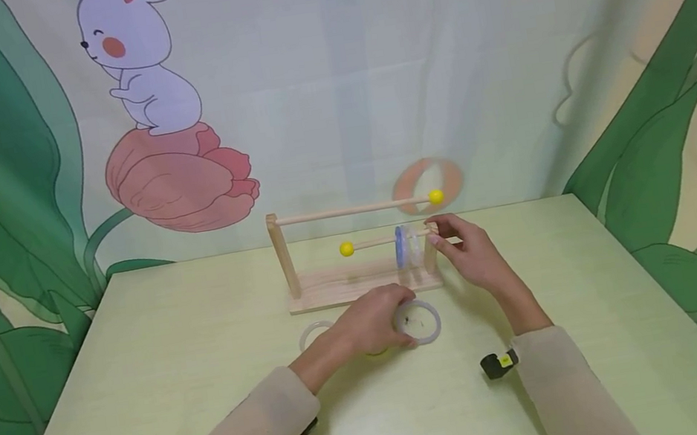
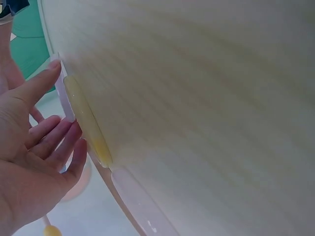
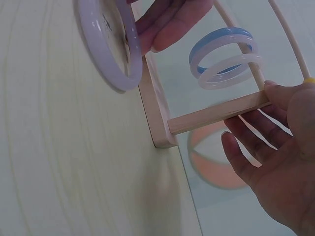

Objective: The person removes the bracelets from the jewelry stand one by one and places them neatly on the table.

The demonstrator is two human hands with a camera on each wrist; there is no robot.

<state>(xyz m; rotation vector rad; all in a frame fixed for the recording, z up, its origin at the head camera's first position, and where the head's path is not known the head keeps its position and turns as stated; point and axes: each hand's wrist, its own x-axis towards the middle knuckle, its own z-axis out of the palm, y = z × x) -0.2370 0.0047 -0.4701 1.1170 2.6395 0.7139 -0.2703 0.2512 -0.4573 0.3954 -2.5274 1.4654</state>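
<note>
Between the thumb and fingers of my left hand point(image 1: 371, 321) is a pale lavender bangle point(image 1: 437, 318), held at the table surface in front of a wooden rod stand point(image 1: 327, 297). My right hand point(image 1: 477, 254) grips the top of the stand's short right post point(image 3: 216, 113), thumb on one side and fingers on the other. On the lower rod hang a blue bangle point(image 3: 216, 37) and two pale bangles point(image 3: 209, 81), close to that post. A yellow bangle point(image 2: 86, 115) and another pale bangle point(image 2: 142, 204) lie by my left hand, partly covered by it in the head view.
The stand's upper rod point(image 1: 348, 211) runs from the tall left post point(image 1: 284, 257) and ends in a yellow ball point(image 1: 436, 197). Another yellow ball point(image 1: 346, 248) tips the lower rod. A printed curtain point(image 1: 304, 104) hangs behind the table point(image 1: 172, 349).
</note>
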